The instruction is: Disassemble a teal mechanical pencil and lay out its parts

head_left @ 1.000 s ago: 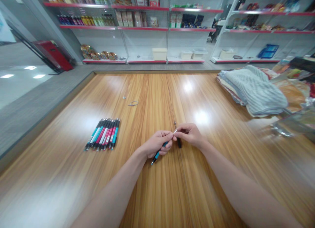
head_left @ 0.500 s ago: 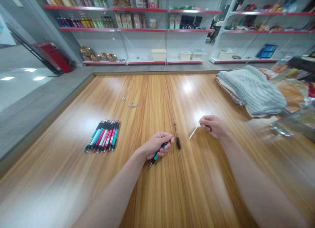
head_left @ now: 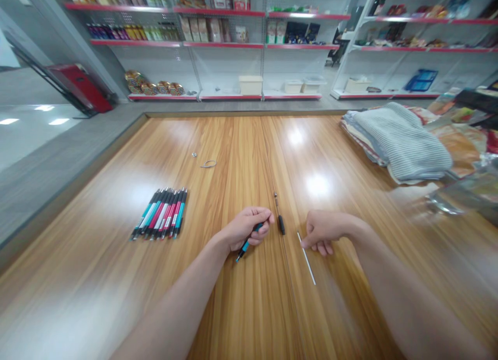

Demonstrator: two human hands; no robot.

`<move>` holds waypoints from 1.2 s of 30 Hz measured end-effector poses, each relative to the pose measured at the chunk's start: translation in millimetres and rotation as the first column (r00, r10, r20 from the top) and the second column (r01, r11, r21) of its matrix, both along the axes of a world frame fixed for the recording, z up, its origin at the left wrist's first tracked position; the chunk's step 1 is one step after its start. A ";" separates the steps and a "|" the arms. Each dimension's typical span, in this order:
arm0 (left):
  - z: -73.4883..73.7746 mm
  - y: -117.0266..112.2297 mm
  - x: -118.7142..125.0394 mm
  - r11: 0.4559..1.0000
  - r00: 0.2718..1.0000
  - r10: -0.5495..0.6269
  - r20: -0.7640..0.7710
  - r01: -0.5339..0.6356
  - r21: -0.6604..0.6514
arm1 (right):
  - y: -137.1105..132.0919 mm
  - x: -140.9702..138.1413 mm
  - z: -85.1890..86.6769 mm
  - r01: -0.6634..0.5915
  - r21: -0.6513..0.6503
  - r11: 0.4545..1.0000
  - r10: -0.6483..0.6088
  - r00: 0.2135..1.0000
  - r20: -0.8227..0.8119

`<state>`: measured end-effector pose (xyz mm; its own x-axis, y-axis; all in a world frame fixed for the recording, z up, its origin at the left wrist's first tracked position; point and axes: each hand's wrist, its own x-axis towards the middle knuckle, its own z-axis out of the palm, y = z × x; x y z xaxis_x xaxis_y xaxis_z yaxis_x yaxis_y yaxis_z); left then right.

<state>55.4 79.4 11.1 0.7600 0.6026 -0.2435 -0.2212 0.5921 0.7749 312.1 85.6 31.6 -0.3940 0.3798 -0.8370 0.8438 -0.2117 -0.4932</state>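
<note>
Left hand (head_left: pixel 250 229): fingers clamped around blue pen (head_left: pixel 244 249). Right hand (head_left: pixel 322 232): fingers at white stick (head_left: pixel 309 266), near its upper end; cannot tell whether they pinch it. Black grip (head_left: pixel 281 225) lies on worktop (head_left: pixel 249 308) between both hands. Row of pens (head_left: pixel 160 215) lies further left.

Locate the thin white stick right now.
Head view, right of centre: the thin white stick is at the right grip, angled along its left side, with the small black cylinder further left.
</note>
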 end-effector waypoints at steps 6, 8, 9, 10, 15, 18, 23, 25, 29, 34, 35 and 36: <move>0.8 0.2 0.5 1.000 1.000 0.001 0.005 -0.001 -0.002 | -7.7 -16.5 4.5 -0.158 -0.044 0.986 0.162 0.980 0.116; 1.3 0.2 0.6 1.000 1.000 0.003 0.000 -0.003 -0.002 | -10.7 -21.8 5.3 -0.189 -0.045 0.981 0.193 0.973 0.127; 1.5 0.2 0.7 1.000 1.000 0.005 -0.004 -0.005 -0.002 | -12.4 -24.3 5.8 -0.194 -0.037 0.980 0.197 0.972 0.126; 1.5 0.2 0.8 1.000 1.000 0.007 -0.008 -0.007 -0.001 | -14.1 -26.6 6.4 -0.192 -0.026 0.981 0.194 0.973 0.124; 0.6 -0.1 1.4 1.000 1.000 0.018 -0.008 -0.018 0.000 | -21.0 -36.5 8.0 -0.189 0.021 0.982 0.184 0.972 0.144; 0.4 -0.1 1.1 1.000 1.000 0.019 -0.004 -0.019 -0.003 | -21.6 -39.2 5.8 -0.202 0.022 0.979 0.196 0.970 0.143; 0.9 -0.1 0.5 1.000 1.000 0.015 0.005 -0.015 -0.008 | -20.3 -40.2 1.4 -0.183 0.030 0.983 0.179 0.977 0.117; 1.0 -0.1 0.7 1.000 1.000 0.018 0.003 -0.018 -0.007 | -19.9 -40.6 0.5 -0.159 0.032 0.987 0.155 0.982 0.110; 0.8 -0.1 1.1 1.000 1.000 0.025 -0.004 -0.025 -0.003 | -18.8 -40.8 -0.8 -0.158 0.014 0.987 0.156 0.982 0.111; 0.8 0.3 1.0 1.000 1.000 0.022 -0.006 -0.022 -0.001 | -17.1 -39.8 -2.1 -0.169 0.010 0.986 0.167 0.980 0.110; 0.9 0.3 1.0 1.000 1.000 0.020 -0.006 -0.020 -0.001 | -16.9 -39.8 -2.3 -0.168 0.014 0.986 0.165 0.980 0.111; 0.9 0.4 0.9 1.000 1.000 0.020 -0.004 -0.020 -0.001 | -16.8 -39.9 -2.6 -0.167 0.017 0.986 0.164 0.980 0.111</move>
